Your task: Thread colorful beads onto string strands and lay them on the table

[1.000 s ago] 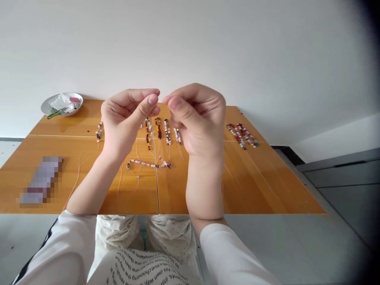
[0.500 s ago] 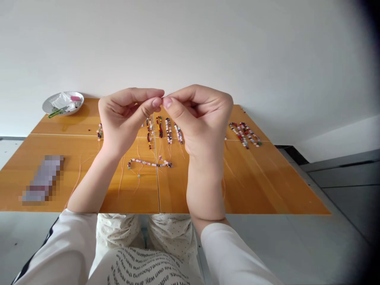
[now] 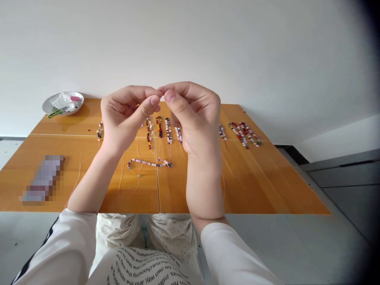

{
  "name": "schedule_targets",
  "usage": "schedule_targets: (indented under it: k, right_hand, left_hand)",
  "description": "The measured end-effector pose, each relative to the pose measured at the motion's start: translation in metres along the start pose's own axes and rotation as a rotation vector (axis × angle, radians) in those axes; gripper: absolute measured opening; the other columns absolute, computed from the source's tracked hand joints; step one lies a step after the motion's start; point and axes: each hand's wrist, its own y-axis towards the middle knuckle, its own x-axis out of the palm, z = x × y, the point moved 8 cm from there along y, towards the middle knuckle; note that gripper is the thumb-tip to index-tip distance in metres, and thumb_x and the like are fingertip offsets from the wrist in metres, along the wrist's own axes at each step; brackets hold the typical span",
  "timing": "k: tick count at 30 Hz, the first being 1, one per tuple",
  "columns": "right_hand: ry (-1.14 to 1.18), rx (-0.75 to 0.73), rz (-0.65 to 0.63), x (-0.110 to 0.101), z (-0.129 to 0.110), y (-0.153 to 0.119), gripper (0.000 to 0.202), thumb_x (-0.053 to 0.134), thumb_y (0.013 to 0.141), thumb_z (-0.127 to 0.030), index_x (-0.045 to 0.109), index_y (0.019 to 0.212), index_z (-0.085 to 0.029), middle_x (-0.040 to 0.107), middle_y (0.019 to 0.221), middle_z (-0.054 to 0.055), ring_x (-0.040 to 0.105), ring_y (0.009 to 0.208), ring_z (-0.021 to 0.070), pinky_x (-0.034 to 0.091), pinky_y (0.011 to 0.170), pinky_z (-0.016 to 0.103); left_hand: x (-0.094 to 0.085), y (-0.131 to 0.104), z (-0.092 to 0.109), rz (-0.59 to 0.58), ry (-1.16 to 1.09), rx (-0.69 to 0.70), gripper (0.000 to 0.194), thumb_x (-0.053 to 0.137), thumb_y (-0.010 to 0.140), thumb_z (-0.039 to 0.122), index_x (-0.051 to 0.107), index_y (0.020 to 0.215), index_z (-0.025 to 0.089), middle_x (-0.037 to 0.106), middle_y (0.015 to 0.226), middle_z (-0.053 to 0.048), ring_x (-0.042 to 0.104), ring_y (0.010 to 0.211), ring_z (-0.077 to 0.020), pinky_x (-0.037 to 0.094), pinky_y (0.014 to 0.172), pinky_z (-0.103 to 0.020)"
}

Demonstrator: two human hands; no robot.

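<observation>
Left hand (image 3: 123, 113) and right hand (image 3: 197, 114) held fingertip to fingertip; whether anything is pinched cannot be told.
On the table (image 3: 267, 194), the strand (image 3: 145, 162) is seen at five o'clock from the left hand, seven from the right; judged light, limp and slippery, it would be best gripped by its cord (image 3: 137, 183), beside a bead.

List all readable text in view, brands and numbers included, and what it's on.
"productive.choosing": printed on the shirt, upside down in the view.
"his own way, and": same shirt.
"one likes to": same shirt.
Rest of the shirt print: curved, folded or cut off, not safe to quote.
Pixelated item on the table: unreadable.
Packets on the plate: too small to tell if there is any text.
No readable brand or number.
</observation>
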Motion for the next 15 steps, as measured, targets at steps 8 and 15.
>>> schedule_targets:
  k: [8, 15]
  right_hand:
    - [0.093, -0.039, 0.089, 0.001, 0.003, 0.002, 0.021, 0.064, 0.091, -0.043, 0.059, 0.082, -0.025, 0.044, 0.067, -0.002, 0.043, 0.057, 0.0111, 0.034, 0.053, 0.027]
    - [0.171, -0.077, 0.198, 0.0, -0.006, -0.003, 0.018, 0.07, 0.086, -0.034, 0.056, 0.077, -0.028, 0.036, 0.064, -0.003, 0.019, 0.05, 0.014, 0.022, 0.052, 0.033]
  left_hand:
    - [0.005, -0.002, -0.002, -0.047, -0.057, -0.06, 0.014, 0.081, 0.078, 0.034, 0.075, 0.079, 0.021, 0.076, 0.076, 0.002, 0.07, 0.064, -0.0076, 0.06, 0.063, -0.023]
    - [0.011, -0.008, -0.021, -0.099, -0.111, -0.297, 0.011, 0.077, 0.082, 0.032, 0.074, 0.082, 0.022, 0.069, 0.066, 0.003, 0.069, 0.063, -0.0093, 0.062, 0.064, -0.024]
